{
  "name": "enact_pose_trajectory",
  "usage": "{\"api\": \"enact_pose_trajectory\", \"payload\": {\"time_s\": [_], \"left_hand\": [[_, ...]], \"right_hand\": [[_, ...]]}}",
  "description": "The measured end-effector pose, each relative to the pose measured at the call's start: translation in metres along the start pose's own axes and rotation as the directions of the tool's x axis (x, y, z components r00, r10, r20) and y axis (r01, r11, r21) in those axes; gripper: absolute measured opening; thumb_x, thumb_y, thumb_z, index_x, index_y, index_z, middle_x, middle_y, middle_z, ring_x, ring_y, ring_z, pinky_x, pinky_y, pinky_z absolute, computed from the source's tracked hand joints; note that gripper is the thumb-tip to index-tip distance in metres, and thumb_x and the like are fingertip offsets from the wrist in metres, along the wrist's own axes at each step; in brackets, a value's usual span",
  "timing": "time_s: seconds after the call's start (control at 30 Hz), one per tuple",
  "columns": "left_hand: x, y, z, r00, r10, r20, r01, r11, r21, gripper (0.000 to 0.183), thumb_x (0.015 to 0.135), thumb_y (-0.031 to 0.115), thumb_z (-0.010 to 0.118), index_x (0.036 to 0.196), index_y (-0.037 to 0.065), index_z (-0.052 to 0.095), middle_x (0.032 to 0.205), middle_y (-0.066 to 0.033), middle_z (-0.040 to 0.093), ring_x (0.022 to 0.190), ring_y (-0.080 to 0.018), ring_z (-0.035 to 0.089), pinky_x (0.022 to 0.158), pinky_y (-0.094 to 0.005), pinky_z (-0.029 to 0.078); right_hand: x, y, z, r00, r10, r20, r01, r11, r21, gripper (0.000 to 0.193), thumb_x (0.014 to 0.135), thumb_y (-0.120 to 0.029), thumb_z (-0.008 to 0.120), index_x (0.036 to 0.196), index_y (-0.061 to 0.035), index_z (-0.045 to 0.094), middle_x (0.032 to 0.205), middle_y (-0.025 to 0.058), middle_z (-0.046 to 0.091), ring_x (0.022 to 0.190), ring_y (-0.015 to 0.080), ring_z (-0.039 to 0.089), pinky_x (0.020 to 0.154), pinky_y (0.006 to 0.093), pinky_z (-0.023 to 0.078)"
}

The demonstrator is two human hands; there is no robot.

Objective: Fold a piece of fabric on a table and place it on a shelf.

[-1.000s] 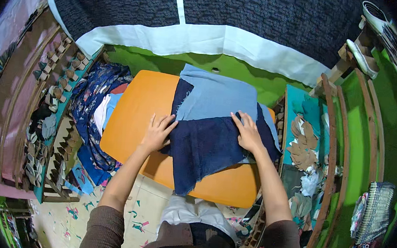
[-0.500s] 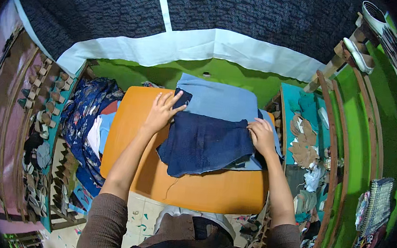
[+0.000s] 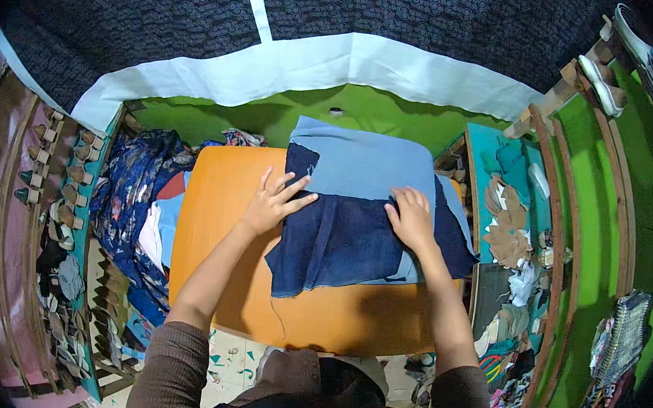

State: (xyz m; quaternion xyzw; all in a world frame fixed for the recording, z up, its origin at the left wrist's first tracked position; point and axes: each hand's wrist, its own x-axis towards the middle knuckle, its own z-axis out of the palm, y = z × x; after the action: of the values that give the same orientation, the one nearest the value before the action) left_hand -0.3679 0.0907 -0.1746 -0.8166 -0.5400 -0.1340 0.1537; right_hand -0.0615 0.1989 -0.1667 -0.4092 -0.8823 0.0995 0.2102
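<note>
A dark navy denim cloth piece [image 3: 354,241] is being pressed flat at frame centre on the orange wooden tabletop [image 3: 218,194]. It is being touched by the left hand [image 3: 272,203], fingers spread open, and the right hand [image 3: 412,219], flat and unclenched. A light blue fabric sheet [image 3: 361,160] is being overlapped above it.

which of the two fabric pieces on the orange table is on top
The dark navy fabric is on top: it overlaps the light blue fabric, and both the left hand and right hand press on it.

An orange table [image 3: 226,195] stands on a bright green floor [image 3: 365,114]. Wooden racks [image 3: 39,202] line the left side, green shelves [image 3: 614,198] the right, and dark patterned cloth [image 3: 436,19] hangs behind.
</note>
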Motion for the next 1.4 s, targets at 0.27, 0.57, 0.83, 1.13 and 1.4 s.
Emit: {"api": "enact_pose_trajectory", "payload": {"time_s": [0.27, 0.57, 0.83, 1.13, 1.4], "left_hand": [[0.021, 0.009, 0.016, 0.876, -0.421, -0.234, 0.355, 0.893, -0.277, 0.047, 0.078, 0.007, 0.051, 0.118, 0.03, 0.055, 0.136, -0.0067, 0.036, 0.117, -0.0303, 0.038, 0.102, -0.0569, 0.018], [0.04, -0.026, -0.002, 0.842, -0.535, 0.066, 0.535, 0.844, 0.022, 0.05, 0.079, 0.011, 0.054, 0.128, 0.01, 0.042, 0.136, -0.0177, 0.034, 0.126, -0.0368, 0.031, 0.102, -0.0514, 0.023], [-0.003, 0.038, 0.047, 0.914, -0.318, 0.253, 0.386, 0.873, -0.297, 0.056, 0.086, 0.043, 0.047, 0.134, 0.017, 0.037, 0.143, -0.0085, 0.028, 0.131, -0.0271, 0.027, 0.107, -0.0416, 0.021], [-0.035, 0.055, -0.022, 0.929, -0.096, 0.358, 0.225, 0.914, -0.337, 0.07, 0.078, 0.049, 0.054, 0.132, 0.008, 0.039, 0.141, -0.0135, 0.031, 0.13, -0.0282, 0.028, 0.106, -0.0514, 0.014], [-0.064, 0.105, -0.017, 0.957, -0.053, 0.285, 0.081, 0.993, -0.088, 0.052, 0.08, 0.018, 0.049, 0.131, 0.015, 0.04, 0.14, -0.0111, 0.032, 0.127, -0.0226, 0.035, 0.103, -0.0465, 0.025]], "right_hand": [[0.005, 0.015, 0.016, 0.999, 0.05, 0.015, -0.05, 0.999, -0.001, 0.021, 0.083, -0.027, 0.056, 0.085, -0.006, 0.058, 0.091, 0.0071, 0.059, 0.091, 0.0288, 0.051, 0.095, 0.0513, 0.03], [0.007, -0.047, 0.032, 0.987, 0.148, -0.057, -0.158, 0.956, -0.247, 0.039, 0.084, -0.027, 0.051, 0.119, -0.0095, 0.05, 0.123, 0.012, 0.047, 0.121, 0.0287, 0.038, 0.102, 0.0568, 0.019], [-0.021, -0.036, 0.075, 0.974, 0.225, -0.027, -0.223, 0.926, -0.304, 0.048, 0.086, -0.036, 0.048, 0.131, -0.0209, 0.042, 0.138, 0.0085, 0.035, 0.127, 0.0221, 0.034, 0.102, 0.0594, 0.015], [-0.067, -0.001, 0.019, 0.977, 0.207, 0.055, -0.189, 0.955, -0.227, 0.052, 0.088, -0.036, 0.045, 0.134, -0.0121, 0.038, 0.142, 0.0109, 0.029, 0.13, 0.0311, 0.026, 0.104, 0.0592, 0.009], [-0.137, 0.008, -0.002, 0.955, -0.114, 0.274, 0.19, 0.945, -0.266, 0.064, 0.078, -0.006, 0.052, 0.133, -0.0348, 0.036, 0.142, 0.0137, 0.026, 0.126, 0.0368, 0.032, 0.098, 0.0635, 0.022]]}}
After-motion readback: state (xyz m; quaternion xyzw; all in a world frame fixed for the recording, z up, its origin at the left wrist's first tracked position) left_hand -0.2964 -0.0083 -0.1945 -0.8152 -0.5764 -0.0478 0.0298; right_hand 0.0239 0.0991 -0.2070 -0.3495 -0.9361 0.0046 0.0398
